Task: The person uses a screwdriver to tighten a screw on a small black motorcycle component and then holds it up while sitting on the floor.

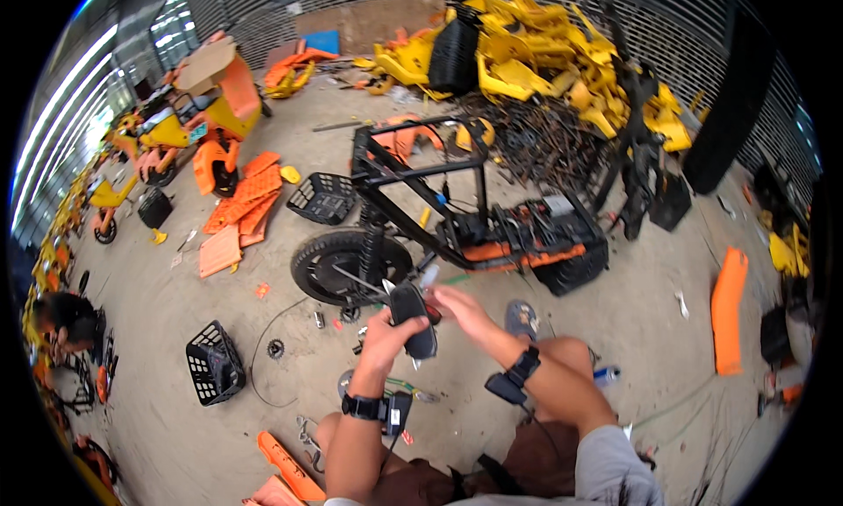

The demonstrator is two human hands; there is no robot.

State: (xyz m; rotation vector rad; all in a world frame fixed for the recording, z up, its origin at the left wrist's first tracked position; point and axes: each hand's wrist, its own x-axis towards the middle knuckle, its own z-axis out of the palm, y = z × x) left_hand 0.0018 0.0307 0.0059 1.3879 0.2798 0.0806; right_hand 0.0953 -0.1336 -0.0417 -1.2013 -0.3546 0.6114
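In front of me my left hand (383, 341) is closed around a dark, flat oblong part (409, 311) with pale edges, its thumb lying across the face. My right hand (467, 313) is just right of that part, fingers pointing at it. A thin metal shaft (356, 278) sticks out on the part's left, in line with a reddish end beside my right fingertips; together they look like a long screwdriver, its middle hidden behind the part. Just beyond stands a stripped scooter frame (420, 177) with a black wheel (320, 269).
Black baskets (215, 364) and orange panels (230, 249) lie about the floor. Yellow panels (518, 58) are heaped at the back beside dark metal scrap (536, 137). Orange-yellow scooters (189, 124) line the left, where another person (70, 321) crouches. A cable (253, 365) curves across the floor.
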